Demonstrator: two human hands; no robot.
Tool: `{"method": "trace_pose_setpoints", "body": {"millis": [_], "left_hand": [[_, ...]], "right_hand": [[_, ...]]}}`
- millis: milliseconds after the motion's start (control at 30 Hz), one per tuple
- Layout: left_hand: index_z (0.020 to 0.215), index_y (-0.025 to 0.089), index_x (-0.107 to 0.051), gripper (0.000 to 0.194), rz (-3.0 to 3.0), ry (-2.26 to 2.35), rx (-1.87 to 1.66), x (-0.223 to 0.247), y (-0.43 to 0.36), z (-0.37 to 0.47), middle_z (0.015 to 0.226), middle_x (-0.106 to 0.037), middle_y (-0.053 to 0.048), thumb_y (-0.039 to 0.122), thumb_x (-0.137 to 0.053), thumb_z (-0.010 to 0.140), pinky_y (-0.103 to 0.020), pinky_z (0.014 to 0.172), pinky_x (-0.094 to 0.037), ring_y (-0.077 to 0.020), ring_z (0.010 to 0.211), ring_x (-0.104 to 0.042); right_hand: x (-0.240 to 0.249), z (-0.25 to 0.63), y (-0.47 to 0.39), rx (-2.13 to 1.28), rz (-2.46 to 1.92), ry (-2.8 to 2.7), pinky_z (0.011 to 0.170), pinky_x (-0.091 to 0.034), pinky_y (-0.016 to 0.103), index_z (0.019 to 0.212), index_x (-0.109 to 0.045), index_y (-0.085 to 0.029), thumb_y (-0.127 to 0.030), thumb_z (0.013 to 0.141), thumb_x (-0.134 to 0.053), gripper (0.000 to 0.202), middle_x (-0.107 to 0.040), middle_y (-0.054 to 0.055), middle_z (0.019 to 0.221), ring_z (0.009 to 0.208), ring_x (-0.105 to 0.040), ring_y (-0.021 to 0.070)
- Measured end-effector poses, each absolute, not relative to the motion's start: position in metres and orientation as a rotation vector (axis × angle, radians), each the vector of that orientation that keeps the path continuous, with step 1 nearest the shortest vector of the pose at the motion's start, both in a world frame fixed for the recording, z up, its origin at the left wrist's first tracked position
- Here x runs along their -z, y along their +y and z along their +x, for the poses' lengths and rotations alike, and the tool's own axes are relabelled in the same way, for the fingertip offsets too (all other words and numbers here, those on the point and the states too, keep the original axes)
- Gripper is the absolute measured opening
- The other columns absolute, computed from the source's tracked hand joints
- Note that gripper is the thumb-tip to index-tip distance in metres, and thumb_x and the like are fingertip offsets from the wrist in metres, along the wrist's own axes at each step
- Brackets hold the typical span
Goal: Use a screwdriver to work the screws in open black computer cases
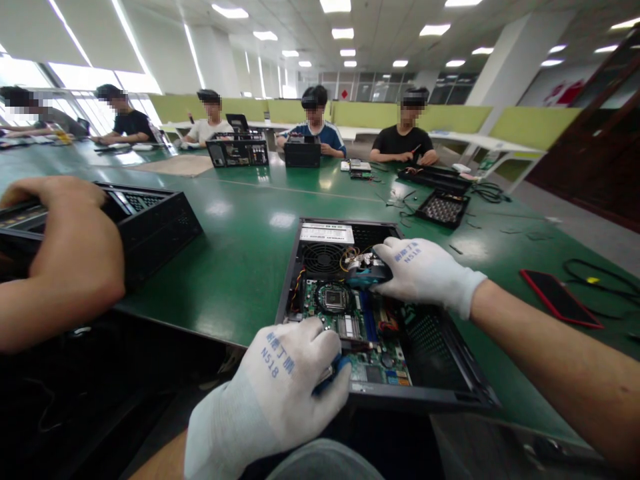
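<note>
A computer case (450, 400) lies on its side before me, its motherboard (325, 297) and fan (323, 258) exposed. My left hand (295, 380), in a white glove marked N518, is at the near-left edge of the case. Its fingers are curled, with a bit of blue and silver showing between them; what it grips is not clear. My right hand (417, 270), gloved alike, reaches into the far side with fingers bent round a dark item near a bundle of cables (354, 259). That item is too blurred to name. A white-labelled power supply (327, 233) fills the far-left corner.
A person's arm (80, 253) works over another black case (160, 220) at the left. Right lie a red-edged phone (560, 298), a black cable (595, 267) and a black panel (443, 208). Several people sit across the green table (240, 267) with more cases.
</note>
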State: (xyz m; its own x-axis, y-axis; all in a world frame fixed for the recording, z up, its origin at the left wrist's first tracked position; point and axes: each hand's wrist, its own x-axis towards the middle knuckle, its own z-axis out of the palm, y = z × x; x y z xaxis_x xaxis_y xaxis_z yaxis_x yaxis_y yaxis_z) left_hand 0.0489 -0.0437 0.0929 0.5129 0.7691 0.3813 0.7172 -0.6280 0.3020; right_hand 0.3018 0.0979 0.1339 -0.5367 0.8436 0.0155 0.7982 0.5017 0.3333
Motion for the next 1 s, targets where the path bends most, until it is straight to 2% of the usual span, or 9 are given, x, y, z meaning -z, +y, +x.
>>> {"method": "trace_pose_setpoints", "body": {"millis": [367, 533, 700, 900, 1000], "left_hand": [[0.084, 0.024, -0.046, 0.018, 2.616, 1.27, -0.773, -0.095, -0.045, 0.048, 0.079, -0.054, 0.002, 0.029, -0.055, 0.099, -0.035, 0.062, -0.031, -0.0172, 0.068, -0.049], [0.084, 0.024, -0.046, 0.018, 2.606, 1.279, -0.749, -0.094, -0.043, 0.048, 0.08, -0.054, 0.002, 0.031, -0.055, 0.099, -0.035, 0.062, -0.03, -0.0173, 0.068, -0.048], [0.085, 0.024, -0.046, 0.018, 2.58, 1.268, -0.754, -0.096, -0.042, 0.049, 0.08, -0.054, 0.002, 0.031, -0.055, 0.099, -0.035, 0.062, -0.03, -0.0167, 0.069, -0.048], [0.083, 0.023, -0.046, 0.019, 2.574, 1.248, -0.724, -0.098, -0.041, 0.05, 0.078, -0.054, 0.002, 0.03, -0.055, 0.099, -0.034, 0.061, -0.03, -0.0162, 0.067, -0.049], [0.083, 0.023, -0.047, 0.019, 2.579, 1.263, -0.738, -0.097, -0.042, 0.05, 0.079, -0.054, 0.002, 0.03, -0.055, 0.098, -0.034, 0.061, -0.031, -0.0164, 0.067, -0.05]], "right_hand": [[-0.13, 0.304, 0.105, -0.559, 1.356, 2.582, 0.078, -0.044, 0.04, 0.124, -0.066, -0.01, -0.035, 0.081, -0.064, 0.05, -0.069, 0.02, 0.114, 0.097, -0.069, 0.0348], [-0.13, 0.31, 0.109, -0.505, 1.3, 2.67, 0.079, -0.045, 0.039, 0.129, -0.066, -0.01, -0.042, 0.082, -0.064, 0.057, -0.068, 0.019, 0.116, 0.097, -0.068, 0.0335], [-0.133, 0.316, 0.106, -0.521, 1.232, 2.745, 0.082, -0.045, 0.038, 0.139, -0.063, -0.012, -0.03, 0.078, -0.062, 0.064, -0.067, 0.018, 0.117, 0.099, -0.066, 0.0314], [-0.134, 0.322, 0.111, -0.483, 1.294, 2.719, 0.083, -0.047, 0.038, 0.146, -0.06, -0.013, -0.029, 0.079, -0.062, 0.069, -0.065, 0.018, 0.119, 0.1, -0.065, 0.0316], [-0.133, 0.325, 0.116, -0.42, 1.346, 2.726, 0.086, -0.048, 0.038, 0.148, -0.056, -0.01, -0.034, 0.082, -0.064, 0.072, -0.064, 0.019, 0.121, 0.103, -0.065, 0.0323]]}}
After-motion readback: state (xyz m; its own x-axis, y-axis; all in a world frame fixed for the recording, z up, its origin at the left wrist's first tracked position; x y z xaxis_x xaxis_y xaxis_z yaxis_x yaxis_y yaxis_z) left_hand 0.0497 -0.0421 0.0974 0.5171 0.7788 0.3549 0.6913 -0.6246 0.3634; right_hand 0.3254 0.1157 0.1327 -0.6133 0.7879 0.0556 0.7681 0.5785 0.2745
